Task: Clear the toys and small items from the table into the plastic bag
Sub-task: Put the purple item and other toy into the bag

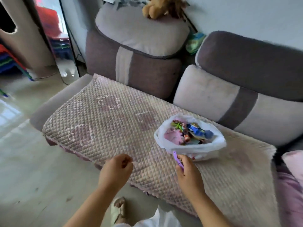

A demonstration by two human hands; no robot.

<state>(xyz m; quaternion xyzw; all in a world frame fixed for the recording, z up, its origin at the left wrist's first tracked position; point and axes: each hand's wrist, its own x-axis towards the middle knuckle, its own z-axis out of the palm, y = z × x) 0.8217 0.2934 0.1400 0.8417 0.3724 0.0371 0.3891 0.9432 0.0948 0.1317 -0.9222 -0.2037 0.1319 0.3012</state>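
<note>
A white plastic bag (205,145) sits open on the quilted sofa cover (106,122), filled with several colourful toys (188,132) in pink, blue and green. My right hand (186,172) hovers just in front of the bag's near rim and grips a thin purple item (177,159) between thumb and fingers. My left hand (117,170) hangs over the front edge of the cover, to the left of the bag, with fingers loosely curled; nothing shows in it.
Grey and purple sofa cushions (229,102) stand behind the bag. A brown plush toy (157,7) sits on the left backrest. A pink pillow (293,163) lies at the right edge. The pale floor (24,161) and stacked coloured stools (9,63) are at the left.
</note>
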